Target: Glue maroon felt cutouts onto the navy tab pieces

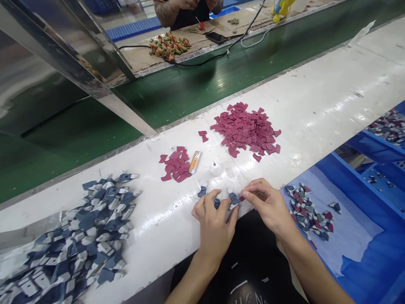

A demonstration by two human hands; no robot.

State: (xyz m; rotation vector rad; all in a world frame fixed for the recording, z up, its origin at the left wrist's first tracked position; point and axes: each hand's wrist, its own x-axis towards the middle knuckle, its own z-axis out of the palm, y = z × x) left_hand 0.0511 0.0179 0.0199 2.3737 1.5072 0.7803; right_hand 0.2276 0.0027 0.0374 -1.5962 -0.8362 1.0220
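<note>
My left hand (213, 213) is closed around a small blue-grey and white part (234, 198), held by its fingertips just above the white table. A second blue-grey part (217, 203) shows between its fingers; whether it is gripped I cannot tell. Thumb and forefinger of my right hand (267, 204) pinch a dark red flat piece (242, 198) right beside the held part. Another blue-grey part (201, 191) lies by my left fingertips. Just beyond the hands stands a small white bottle (215, 169) with a thin tip.
Dark red cut pieces form a large heap (247, 128) and a smaller pile (177, 165) beside an orange-and-white packet (195, 162). Blue-grey parts (91, 219) cover the table's left. A blue bin (357, 202) at right holds finished-looking mixed parts (311, 213). A person (190, 8) works opposite.
</note>
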